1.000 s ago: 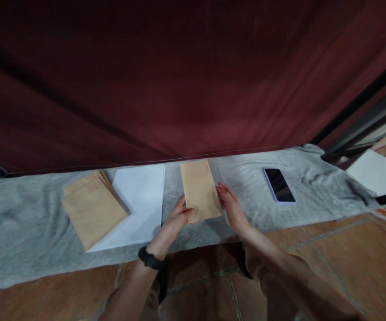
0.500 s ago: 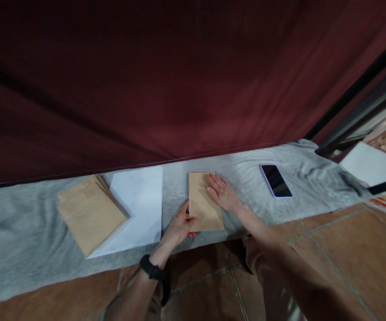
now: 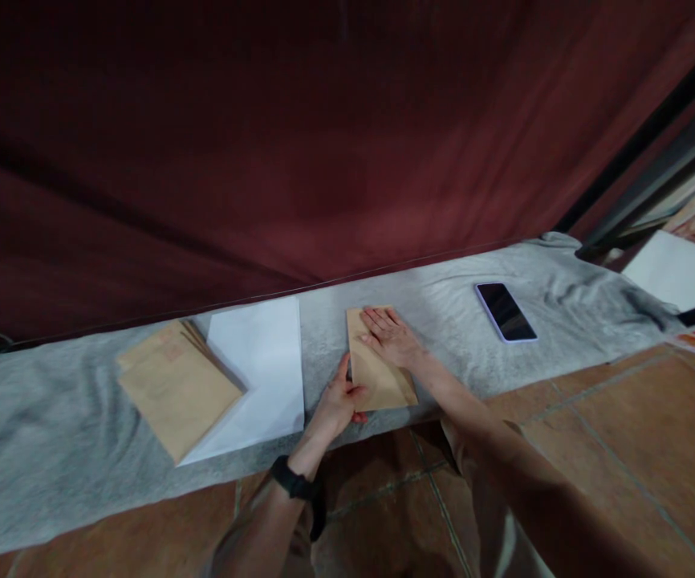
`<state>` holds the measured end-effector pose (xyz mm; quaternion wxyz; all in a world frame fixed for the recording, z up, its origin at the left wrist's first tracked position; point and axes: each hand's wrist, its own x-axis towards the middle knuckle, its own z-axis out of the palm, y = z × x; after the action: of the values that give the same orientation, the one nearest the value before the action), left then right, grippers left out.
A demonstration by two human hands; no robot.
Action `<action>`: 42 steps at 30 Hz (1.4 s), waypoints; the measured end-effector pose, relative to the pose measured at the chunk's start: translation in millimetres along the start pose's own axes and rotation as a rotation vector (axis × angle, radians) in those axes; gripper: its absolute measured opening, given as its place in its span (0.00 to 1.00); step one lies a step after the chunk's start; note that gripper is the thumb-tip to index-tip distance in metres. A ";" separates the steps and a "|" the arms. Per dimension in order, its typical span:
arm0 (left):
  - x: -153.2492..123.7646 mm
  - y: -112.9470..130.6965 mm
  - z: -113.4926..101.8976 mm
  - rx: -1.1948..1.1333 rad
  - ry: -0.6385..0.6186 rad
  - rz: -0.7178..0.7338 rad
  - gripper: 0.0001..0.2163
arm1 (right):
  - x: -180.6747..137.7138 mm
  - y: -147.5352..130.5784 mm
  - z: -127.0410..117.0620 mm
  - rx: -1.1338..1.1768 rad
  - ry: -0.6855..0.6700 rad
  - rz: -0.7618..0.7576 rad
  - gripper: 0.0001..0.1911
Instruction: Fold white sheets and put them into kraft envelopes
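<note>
A brown paper envelope lies on the grey cloth in front of me. My left hand grips its lower left edge, thumb on top and fingers partly hidden underneath. Flat on the envelope's upper part rests my right hand, fingers stretched out and pressing the paper. A black band circles my left wrist. To the left, several more brown envelopes form a loose stack, overlapping white paper sheets.
A phone in a light purple case lies to the right on the grey cloth. Behind the cloth hangs a dark red curtain. Brown floor tiles run along the near side. A white sheet shows at far right.
My right hand has slid slightly left across the envelope's upper part. My left hand keeps its hold on the edge. The whole view has shifted a little.
</note>
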<state>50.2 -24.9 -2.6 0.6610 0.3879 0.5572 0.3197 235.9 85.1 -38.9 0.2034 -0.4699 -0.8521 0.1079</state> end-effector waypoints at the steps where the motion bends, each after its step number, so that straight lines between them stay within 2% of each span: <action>1: 0.1 -0.6 -0.5 -0.003 0.002 0.000 0.49 | -0.6 -2.1 1.4 -0.003 -0.018 -0.018 0.31; 15: -2.5 6.9 -3.6 -0.011 0.028 -0.061 0.45 | -27.9 -26.5 -4.6 -0.002 -0.166 -0.202 0.31; 22: -8.8 19.6 -3.6 -0.041 0.008 -0.095 0.42 | -47.6 -35.3 -11.4 0.037 -0.201 -0.296 0.32; 28: -13.2 27.9 -1.5 -0.043 0.005 -0.129 0.44 | -61.6 -46.6 -18.1 0.045 -0.267 -0.329 0.32; 33: -15.7 32.9 0.1 -0.059 -0.003 -0.152 0.46 | -78.1 -51.5 -18.9 0.042 -0.209 -0.385 0.30; 42: -15.1 26.7 -3.4 -0.087 0.012 -0.079 0.46 | -102.9 -60.9 -18.7 0.001 -0.101 -0.441 0.38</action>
<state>44.5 -24.1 27.7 0.6858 0.3346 0.5618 0.3195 247.1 -34.6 -24.6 0.1794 -0.2663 -0.9433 0.0847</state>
